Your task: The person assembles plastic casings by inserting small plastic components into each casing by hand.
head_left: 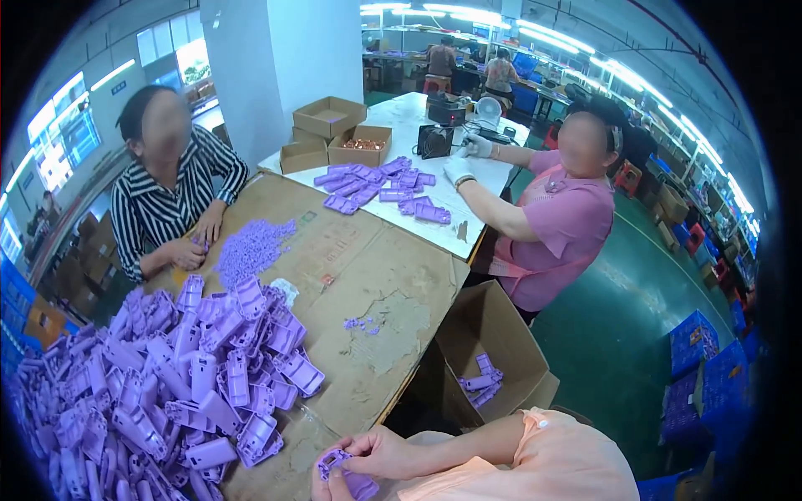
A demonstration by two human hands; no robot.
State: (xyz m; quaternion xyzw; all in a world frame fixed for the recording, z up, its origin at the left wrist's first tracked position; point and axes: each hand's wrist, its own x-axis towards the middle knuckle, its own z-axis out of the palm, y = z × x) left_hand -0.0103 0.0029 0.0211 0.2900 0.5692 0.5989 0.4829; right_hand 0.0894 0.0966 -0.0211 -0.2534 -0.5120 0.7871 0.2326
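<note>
At the lower edge, my right hand (383,453) is closed around the top end of a purple plastic housing (361,486), a hollow shell with small cutouts. My left hand (321,486) grips the same housing from the other side; the frame edge cuts off part of this hand. Just left of my hands rises a large heap of similar purple housings (205,376) on the cardboard-covered table (401,275). A few tiny purple pieces (361,325) lie farther up the cardboard.
An open carton (501,334) with several purple housings stands right of the table. A pile of small purple parts (251,255) lies near a person in stripes (180,179). Across, a gloved person in pink (555,217) works beside a small fan (489,108) and more housings (359,184).
</note>
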